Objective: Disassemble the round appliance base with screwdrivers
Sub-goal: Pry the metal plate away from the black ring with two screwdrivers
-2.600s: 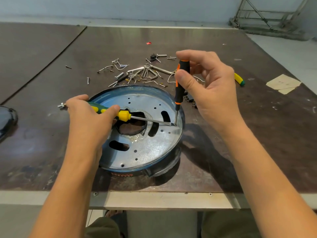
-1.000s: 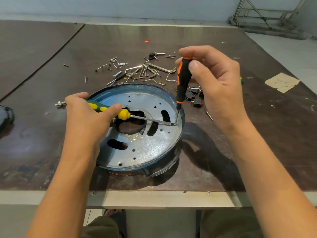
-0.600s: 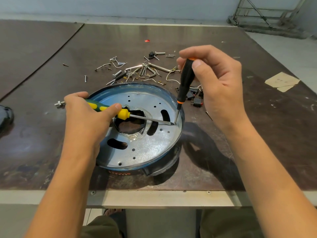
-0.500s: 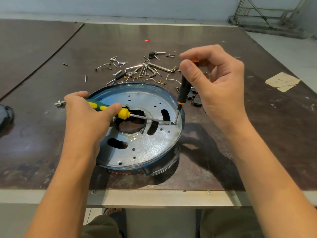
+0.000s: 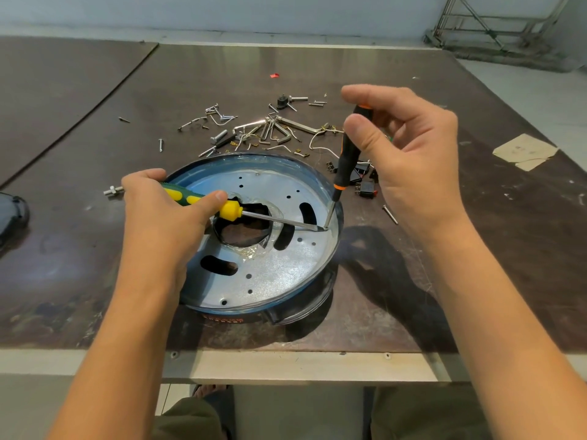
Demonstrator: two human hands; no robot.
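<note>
The round appliance base (image 5: 286,268), a silver perforated plate inside a dark blue rim, lies on the brown table near its front edge. My left hand (image 5: 162,223) grips a yellow-and-green screwdriver (image 5: 228,209) laid almost flat across the plate, its shaft reaching to the right rim. My right hand (image 5: 409,160) pinches the top of a black-and-orange screwdriver (image 5: 346,160) between thumb and fingers, holding it nearly upright. Both tips meet at one spot by the plate's right edge (image 5: 325,228).
Several loose screws, metal clips and wires (image 5: 263,131) lie scattered behind the base. Small black parts (image 5: 365,185) and a screw (image 5: 390,214) sit to its right. A bolt (image 5: 112,191) lies left, a dark object (image 5: 12,214) at the far left edge, paper scraps (image 5: 524,150) far right.
My right thumb and fingers have shifted around the black-and-orange handle, turning it in place. The left hand and its screwdriver have stayed put.
</note>
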